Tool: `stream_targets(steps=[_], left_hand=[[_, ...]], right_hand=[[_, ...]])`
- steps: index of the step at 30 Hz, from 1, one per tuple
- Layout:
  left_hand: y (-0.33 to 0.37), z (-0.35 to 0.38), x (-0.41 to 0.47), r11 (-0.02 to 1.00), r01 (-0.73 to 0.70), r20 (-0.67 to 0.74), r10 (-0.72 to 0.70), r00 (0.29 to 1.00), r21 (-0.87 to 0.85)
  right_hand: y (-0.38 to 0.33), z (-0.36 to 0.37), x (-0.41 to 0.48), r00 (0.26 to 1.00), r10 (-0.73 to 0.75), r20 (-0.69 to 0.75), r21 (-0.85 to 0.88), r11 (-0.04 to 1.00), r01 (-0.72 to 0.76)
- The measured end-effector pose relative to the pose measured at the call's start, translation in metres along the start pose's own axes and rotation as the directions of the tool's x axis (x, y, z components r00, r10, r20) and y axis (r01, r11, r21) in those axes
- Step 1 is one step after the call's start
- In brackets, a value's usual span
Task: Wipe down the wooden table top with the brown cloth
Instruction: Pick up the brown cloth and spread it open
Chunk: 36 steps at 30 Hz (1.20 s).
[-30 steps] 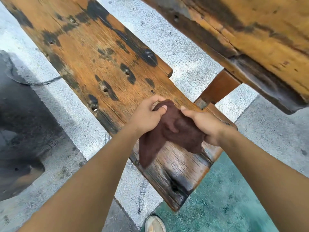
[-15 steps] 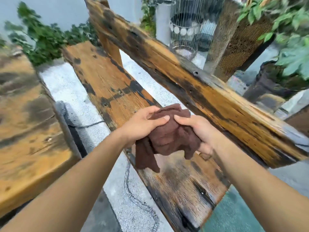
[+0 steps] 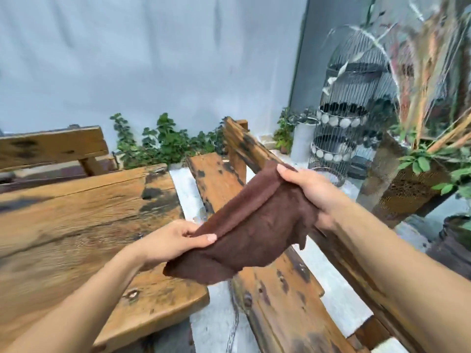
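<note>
Head view caught the left hand pinching the near edge of the brown cloth between thumb and fingers, while the right hand gripped the far edge, thumb on top. A second before, both hands had been close together around a crumpled wad. Now they had drawn apart, and the cloth stretched between them as a sagging sheet, its lower corner hanging free. It was held in the air above the bench seat, touching no wood. The gaze had also lifted from the bench. The wooden table top had come into sight at the left, just beside the left forearm, with a wire birdcage beyond on the right. By my judgement the cloth was being opened out for use, and wiping of the table had not yet begun.
</note>
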<state>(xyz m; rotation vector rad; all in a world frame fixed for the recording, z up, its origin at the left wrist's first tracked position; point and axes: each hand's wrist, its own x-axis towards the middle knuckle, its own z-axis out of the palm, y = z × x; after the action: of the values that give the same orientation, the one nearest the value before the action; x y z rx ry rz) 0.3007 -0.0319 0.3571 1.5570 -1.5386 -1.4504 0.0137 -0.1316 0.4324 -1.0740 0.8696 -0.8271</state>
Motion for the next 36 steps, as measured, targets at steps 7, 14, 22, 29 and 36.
stream_targets(steps=[7, 14, 22, 29, 36], left_hand=[[0.019, -0.134, -0.158, 0.991, -0.098, -0.381, 0.055, 0.923, -0.094], [-0.003, -0.236, -0.257, 0.997, -0.068, -0.486, 0.046, 0.873, -0.026], [-0.059, -0.327, -0.308, 0.992, -0.124, -0.537, 0.106, 0.837, 0.002], [-0.129, -0.350, -0.292, 0.990, -0.027, -0.506, -0.046, 0.861, -0.135], [-0.176, -0.360, -0.252, 0.986, 0.056, -0.495, -0.129, 0.859, -0.160]], right_hand=[[-0.083, 0.131, 0.013, 0.994, -0.097, 0.043, -0.139, 0.985, 0.103], [-0.069, 0.257, 0.034, 0.983, -0.099, 0.155, -0.293, 0.946, 0.141], [-0.011, 0.353, 0.055, 0.966, -0.068, 0.248, -0.256, 0.958, 0.133], [0.051, 0.378, 0.089, 0.975, 0.080, 0.205, -0.094, 0.994, -0.062], [0.100, 0.370, 0.158, 0.945, 0.237, 0.226, -0.241, 0.953, -0.181]])
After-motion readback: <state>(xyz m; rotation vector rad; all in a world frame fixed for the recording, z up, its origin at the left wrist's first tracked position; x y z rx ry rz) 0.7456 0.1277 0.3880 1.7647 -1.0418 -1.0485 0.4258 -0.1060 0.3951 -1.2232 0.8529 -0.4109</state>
